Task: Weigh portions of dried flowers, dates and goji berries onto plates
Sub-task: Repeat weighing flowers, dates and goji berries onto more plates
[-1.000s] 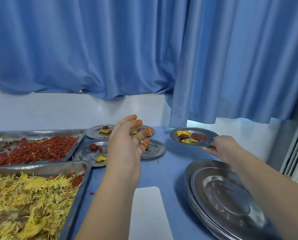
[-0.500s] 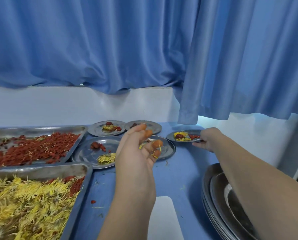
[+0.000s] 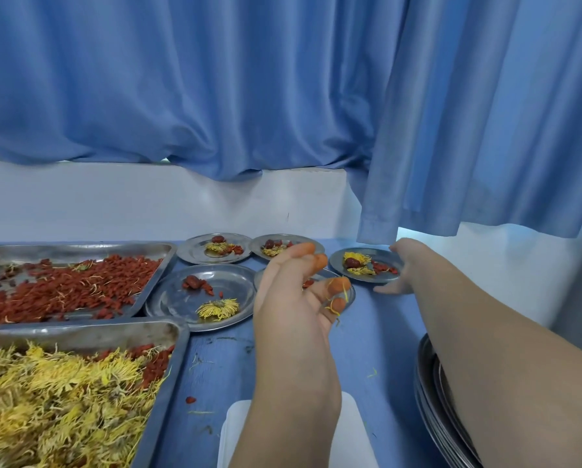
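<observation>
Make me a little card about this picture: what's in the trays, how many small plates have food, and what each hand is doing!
Far tray: red goji berries
Near tray: yellow dried flowers
Small plates with food: five
Left hand: above the table, open, orange fingertips, petals stuck on
Right hand: at the rim of the rightmost plate; grip unclear
Empty plates: stacked under the right arm

Soft bluish daylight through curtains [image 3: 215, 79]; mild wide-angle bending, sharp focus
</observation>
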`<move>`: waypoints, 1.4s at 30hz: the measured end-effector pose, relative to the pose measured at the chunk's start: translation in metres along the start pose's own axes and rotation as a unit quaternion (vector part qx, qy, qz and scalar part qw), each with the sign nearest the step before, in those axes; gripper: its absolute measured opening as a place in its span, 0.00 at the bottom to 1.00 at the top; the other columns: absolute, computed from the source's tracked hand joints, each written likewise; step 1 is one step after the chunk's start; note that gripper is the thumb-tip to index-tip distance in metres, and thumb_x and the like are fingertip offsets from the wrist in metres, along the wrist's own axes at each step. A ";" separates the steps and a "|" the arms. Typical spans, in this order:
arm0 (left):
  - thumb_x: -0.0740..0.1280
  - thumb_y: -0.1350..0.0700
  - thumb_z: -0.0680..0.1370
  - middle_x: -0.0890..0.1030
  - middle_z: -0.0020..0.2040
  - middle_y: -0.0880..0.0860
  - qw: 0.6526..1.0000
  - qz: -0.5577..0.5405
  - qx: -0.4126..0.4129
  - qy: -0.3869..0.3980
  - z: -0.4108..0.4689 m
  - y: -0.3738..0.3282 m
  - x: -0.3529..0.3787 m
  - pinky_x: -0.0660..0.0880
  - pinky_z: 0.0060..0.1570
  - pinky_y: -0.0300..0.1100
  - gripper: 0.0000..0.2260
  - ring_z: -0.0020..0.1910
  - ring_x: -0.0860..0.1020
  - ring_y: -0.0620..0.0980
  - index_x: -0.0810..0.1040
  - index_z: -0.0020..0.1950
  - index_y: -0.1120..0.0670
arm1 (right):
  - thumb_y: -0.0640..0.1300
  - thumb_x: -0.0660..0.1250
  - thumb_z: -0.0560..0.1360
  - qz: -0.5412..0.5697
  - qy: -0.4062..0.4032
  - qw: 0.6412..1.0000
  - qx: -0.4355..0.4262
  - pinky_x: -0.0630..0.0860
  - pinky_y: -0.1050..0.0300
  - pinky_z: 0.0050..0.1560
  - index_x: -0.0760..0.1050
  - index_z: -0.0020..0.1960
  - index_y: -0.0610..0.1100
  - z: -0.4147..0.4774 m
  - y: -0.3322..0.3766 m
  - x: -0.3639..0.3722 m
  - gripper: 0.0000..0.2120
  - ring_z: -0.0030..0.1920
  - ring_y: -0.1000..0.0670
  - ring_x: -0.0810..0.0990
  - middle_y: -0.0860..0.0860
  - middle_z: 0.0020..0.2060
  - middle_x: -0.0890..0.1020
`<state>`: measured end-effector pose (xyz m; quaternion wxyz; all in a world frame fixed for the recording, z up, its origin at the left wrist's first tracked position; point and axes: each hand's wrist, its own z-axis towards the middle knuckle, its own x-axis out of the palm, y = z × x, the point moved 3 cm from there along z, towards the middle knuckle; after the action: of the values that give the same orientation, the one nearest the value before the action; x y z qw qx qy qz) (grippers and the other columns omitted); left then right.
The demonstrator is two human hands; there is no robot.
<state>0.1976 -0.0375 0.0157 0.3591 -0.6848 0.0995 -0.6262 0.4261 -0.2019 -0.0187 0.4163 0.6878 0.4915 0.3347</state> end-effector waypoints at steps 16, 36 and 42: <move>0.64 0.62 0.76 0.80 0.33 0.50 0.999 0.017 -0.020 -0.035 0.005 0.006 -0.008 0.70 0.28 0.37 0.07 0.26 0.76 0.48 0.80 0.44 0.54 | 0.40 0.61 0.78 0.089 0.009 0.995 -0.033 0.70 0.34 0.62 0.69 0.64 0.46 0.002 0.016 0.025 0.14 0.65 0.38 0.69 0.43 0.66 0.65; 0.64 0.63 0.75 0.80 0.29 0.48 0.997 0.053 -0.055 -0.005 0.006 0.024 -0.003 0.69 0.28 0.38 0.08 0.23 0.75 0.47 0.80 0.41 0.53 | 0.44 0.62 0.76 -0.116 0.040 0.991 -0.049 0.78 0.47 0.46 0.67 0.61 0.40 0.016 0.021 0.027 0.15 0.46 0.40 0.81 0.41 0.50 0.78; 0.68 0.58 0.72 0.79 0.33 0.50 0.994 0.049 -0.090 0.042 -0.006 0.028 0.012 0.64 0.28 0.37 0.02 0.23 0.72 0.46 0.80 0.40 0.52 | 0.41 0.61 0.77 -0.146 0.126 0.973 -0.129 0.76 0.55 0.36 0.74 0.45 0.41 -0.057 0.037 0.004 0.05 0.35 0.48 0.80 0.47 0.39 0.80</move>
<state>0.2028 -0.0673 0.0079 0.3215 -0.6821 0.2040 -0.6243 0.3927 -0.1910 0.0391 0.4808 0.5016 0.5877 0.4146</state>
